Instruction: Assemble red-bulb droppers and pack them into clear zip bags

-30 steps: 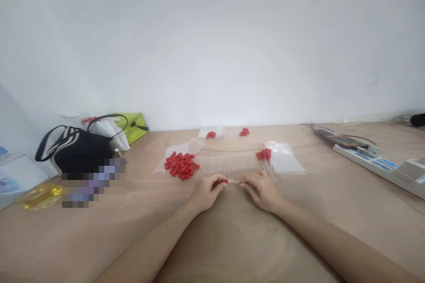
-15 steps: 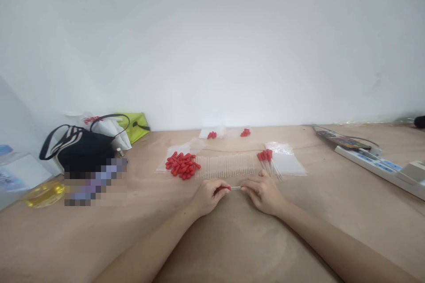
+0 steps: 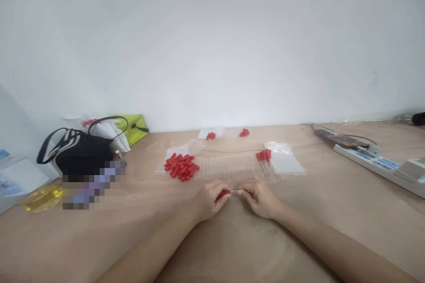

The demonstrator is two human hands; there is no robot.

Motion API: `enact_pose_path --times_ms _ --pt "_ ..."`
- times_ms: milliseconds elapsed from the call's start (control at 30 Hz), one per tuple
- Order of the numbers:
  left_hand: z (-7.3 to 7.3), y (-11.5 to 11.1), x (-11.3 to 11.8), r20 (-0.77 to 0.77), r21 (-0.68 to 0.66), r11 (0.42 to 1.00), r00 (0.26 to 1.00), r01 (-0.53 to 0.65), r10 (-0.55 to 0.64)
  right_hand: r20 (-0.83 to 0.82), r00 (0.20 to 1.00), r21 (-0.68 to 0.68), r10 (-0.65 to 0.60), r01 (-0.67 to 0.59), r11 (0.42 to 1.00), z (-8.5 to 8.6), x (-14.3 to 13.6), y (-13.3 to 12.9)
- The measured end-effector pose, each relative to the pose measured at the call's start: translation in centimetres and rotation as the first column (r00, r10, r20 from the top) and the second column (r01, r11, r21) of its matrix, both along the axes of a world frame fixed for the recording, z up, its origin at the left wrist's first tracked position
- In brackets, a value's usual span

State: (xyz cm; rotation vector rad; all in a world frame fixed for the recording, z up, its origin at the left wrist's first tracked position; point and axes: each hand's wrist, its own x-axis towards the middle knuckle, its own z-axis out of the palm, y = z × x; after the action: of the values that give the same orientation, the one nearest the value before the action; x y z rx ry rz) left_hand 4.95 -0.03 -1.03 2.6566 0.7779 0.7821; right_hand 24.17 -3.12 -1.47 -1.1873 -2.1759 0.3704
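My left hand [image 3: 212,200] is closed round a red rubber dropper bulb [image 3: 225,193], whose mouth points right. In my right hand [image 3: 259,197], thumb and fingers pinch a thin glass dropper tube [image 3: 234,191]. The tube's end meets the bulb's mouth between the two hands; how deep it sits inside is hidden. Beyond the left hand lies a heap of loose red bulbs [image 3: 182,166]. A row of glass tubes [image 3: 224,166] lies side by side in the middle. Several droppers with red bulbs fitted [image 3: 264,157] rest beyond my right hand.
Clear plastic bags [image 3: 288,161] lie at right, with more bags under the bulb heap. Two small bulb clusters [image 3: 210,135] sit near the wall. A power strip [image 3: 375,163] and a phone [image 3: 341,138] are far right. At left are a black bag [image 3: 83,154] and a yellow-green bag [image 3: 134,129].
My right hand has moved slightly left, toward the bulb, and less of the glass tube shows between the hands. My left hand keeps its hold on the bulb.
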Motion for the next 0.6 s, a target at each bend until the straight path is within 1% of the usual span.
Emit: enact_pose_path --times_ms 167,333,400,433,467,533,567,600 --pt "0.0 0.3 -0.1 0.002 -0.050 0.999 1.000 -0.005 0.005 0.024 1.000 0.016 0.020 -0.020 1.000 -0.1 -0.2 0.2" --pt "0.2 0.6 -0.5 0.058 -0.071 0.997 0.998 -0.026 0.030 0.177 0.984 0.172 -0.017 -0.015 0.985 0.6 -0.2 -0.1" --pt "0.1 0.7 -0.7 0.096 -0.063 0.995 0.992 -0.081 0.087 0.234 0.972 0.199 -0.032 -0.016 0.980 0.8 -0.1 -0.1" --pt "0.0 0.7 -0.8 0.119 -0.065 0.988 0.982 -0.140 0.147 0.245 0.968 0.201 -0.049 -0.001 0.980 0.7 0.0 0.0" --pt "-0.2 0.8 -0.9 0.139 -0.075 0.974 0.965 -0.215 0.224 0.244 0.966 0.198 -0.082 0.033 0.980 0.7 0.3 0.2" --pt "-0.4 1.0 -1.0 0.143 -0.111 0.929 0.920 -0.353 0.366 0.205 0.956 0.182 -0.211 0.174 0.968 0.4 1.0 1.1" --pt "-0.5 1.1 -1.1 0.123 -0.129 0.911 0.905 -0.392 0.407 0.178 0.936 0.169 -0.303 0.274 0.947 0.3 1.4 1.7" --pt "-0.6 1.2 -1.1 0.090 -0.143 0.902 0.903 -0.407 0.421 0.157 0.902 0.153 -0.402 0.380 0.912 0.3 1.8 2.4"
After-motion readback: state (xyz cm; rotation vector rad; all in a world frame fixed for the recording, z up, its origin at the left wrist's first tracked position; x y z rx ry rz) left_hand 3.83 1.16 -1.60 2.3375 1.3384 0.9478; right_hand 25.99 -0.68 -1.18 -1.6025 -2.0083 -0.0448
